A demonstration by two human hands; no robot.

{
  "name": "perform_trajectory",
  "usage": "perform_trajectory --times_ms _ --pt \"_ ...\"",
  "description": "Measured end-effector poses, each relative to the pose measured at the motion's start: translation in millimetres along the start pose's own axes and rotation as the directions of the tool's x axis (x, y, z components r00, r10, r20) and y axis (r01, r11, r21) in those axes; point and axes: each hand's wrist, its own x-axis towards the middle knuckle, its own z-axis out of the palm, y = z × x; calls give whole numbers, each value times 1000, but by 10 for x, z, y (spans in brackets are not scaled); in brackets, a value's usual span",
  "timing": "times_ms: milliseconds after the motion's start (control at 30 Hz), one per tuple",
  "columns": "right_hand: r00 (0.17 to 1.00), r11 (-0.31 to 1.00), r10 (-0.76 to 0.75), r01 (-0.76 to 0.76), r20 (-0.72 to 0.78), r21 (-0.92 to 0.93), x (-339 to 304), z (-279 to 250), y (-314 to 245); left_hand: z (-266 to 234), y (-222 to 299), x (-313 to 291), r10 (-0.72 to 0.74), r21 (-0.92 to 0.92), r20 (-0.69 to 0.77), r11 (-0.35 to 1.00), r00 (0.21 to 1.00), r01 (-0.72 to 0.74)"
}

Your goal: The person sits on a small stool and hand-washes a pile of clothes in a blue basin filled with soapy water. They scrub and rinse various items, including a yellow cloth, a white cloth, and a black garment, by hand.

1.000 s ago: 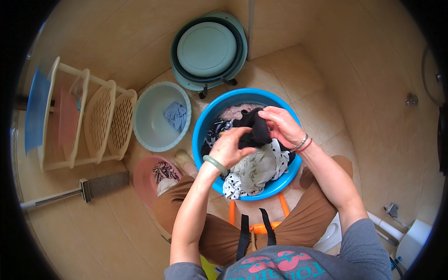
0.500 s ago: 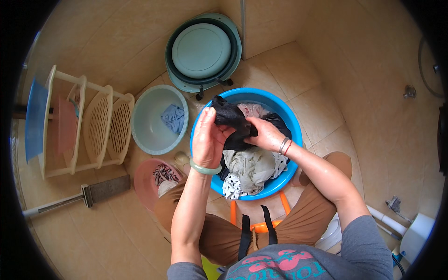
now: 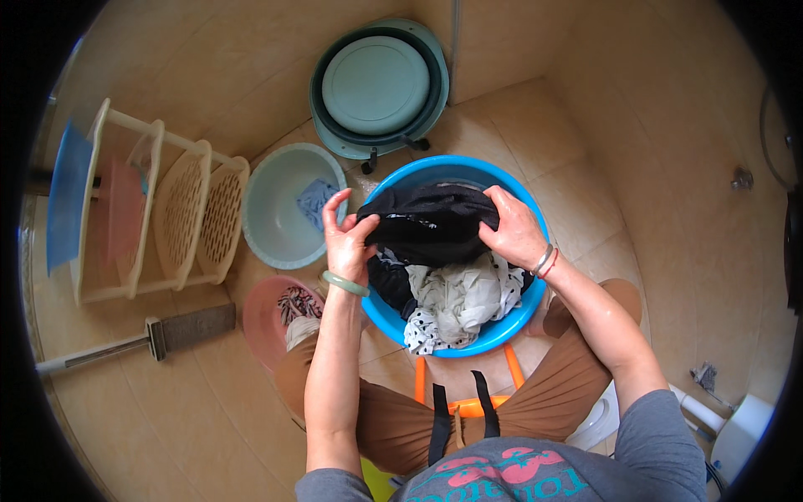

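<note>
A piece of black clothing (image 3: 431, 213) is stretched sideways above a large blue basin (image 3: 468, 350), its kind unclear in these folds. My left hand (image 3: 345, 243) pinches its left end between thumb and fingers, with a pale green bangle on the wrist. At the right end, my right hand (image 3: 514, 230) grips the cloth with the thumb on top. Below, the basin holds a crumpled off-white garment (image 3: 456, 293), a white cloth with black dots (image 3: 425, 333) and more dark clothing (image 3: 391, 280). The basin's far contents are mostly hidden behind the black piece.
Left of the blue basin stands a pale green basin (image 3: 272, 209) with a blue cloth (image 3: 314, 201). Nearer is a pink basin (image 3: 258, 326) with striped items. Teal basins (image 3: 376, 84) lean at the back wall. A cream rack (image 3: 180, 217) and flat mop (image 3: 196, 329) lie left.
The black clothing was bunched between my hands and is now spread wide. My hands have moved apart, the right one further right, the left one lower and slightly left.
</note>
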Motion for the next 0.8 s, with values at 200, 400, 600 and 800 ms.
perform_trajectory --times_ms 200,400,600,800 --pt "982 980 186 -184 -14 76 -54 -26 532 -177 -150 141 409 607 142 683 901 -406" --pt "978 949 124 -68 -168 307 3 -227 189 -312 -272 151 415 855 61 447 908 -262" --pt "903 875 -424 389 67 289 -316 -116 -141 -314 -356 261 -234 -116 215 958 948 263" --pt "893 882 -324 166 313 441 -747 476 -17 -119 -366 141 -92 -528 588 709 804 467"
